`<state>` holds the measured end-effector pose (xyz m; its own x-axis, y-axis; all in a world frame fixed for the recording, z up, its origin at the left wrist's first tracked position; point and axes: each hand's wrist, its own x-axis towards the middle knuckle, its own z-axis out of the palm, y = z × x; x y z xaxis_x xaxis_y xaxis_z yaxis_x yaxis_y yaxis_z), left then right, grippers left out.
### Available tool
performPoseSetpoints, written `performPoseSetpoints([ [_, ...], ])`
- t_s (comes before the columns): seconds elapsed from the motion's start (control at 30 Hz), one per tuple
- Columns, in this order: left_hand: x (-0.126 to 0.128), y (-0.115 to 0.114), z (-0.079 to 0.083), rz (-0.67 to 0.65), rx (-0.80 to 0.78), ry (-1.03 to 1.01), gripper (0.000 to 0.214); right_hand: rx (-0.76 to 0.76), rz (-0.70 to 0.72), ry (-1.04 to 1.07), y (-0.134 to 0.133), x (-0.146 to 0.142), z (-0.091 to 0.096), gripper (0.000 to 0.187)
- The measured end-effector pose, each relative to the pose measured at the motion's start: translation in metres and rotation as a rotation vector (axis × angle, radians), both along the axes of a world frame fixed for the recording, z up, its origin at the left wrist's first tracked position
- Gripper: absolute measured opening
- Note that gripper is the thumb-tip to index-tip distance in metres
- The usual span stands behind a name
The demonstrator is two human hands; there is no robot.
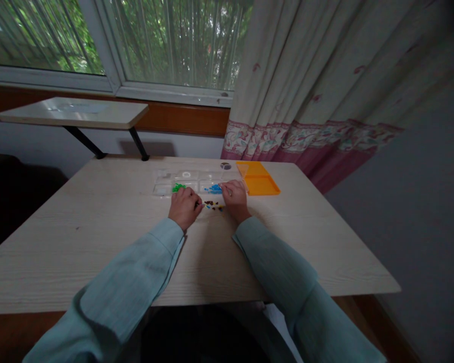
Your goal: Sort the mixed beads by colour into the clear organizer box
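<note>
Right hand [234, 196] at blue pieces [213, 189] – left hand [185, 205] beside mixed pieces [211, 203].

Forearms [128, 277] forward, sleeved; left grip [184, 206], right grip [235, 199] near each other, fingers [193, 195] curled.

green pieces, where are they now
In the head view, the green pieces sit in a near-side compartment of the clear divided tray, left of the blue pieces, beyond the left hand.
</note>
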<state>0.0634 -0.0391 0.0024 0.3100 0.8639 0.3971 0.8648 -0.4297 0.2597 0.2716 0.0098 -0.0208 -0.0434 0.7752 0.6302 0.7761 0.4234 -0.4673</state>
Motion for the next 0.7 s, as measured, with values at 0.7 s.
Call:
performPoseSetpoints([
  [0.7,-0.003,0.019,-0.011,-0.018,-0.007,-0.465,0.02,0.097,0.28,-0.251,-0.026,-0.028,0.015,0.024],
])
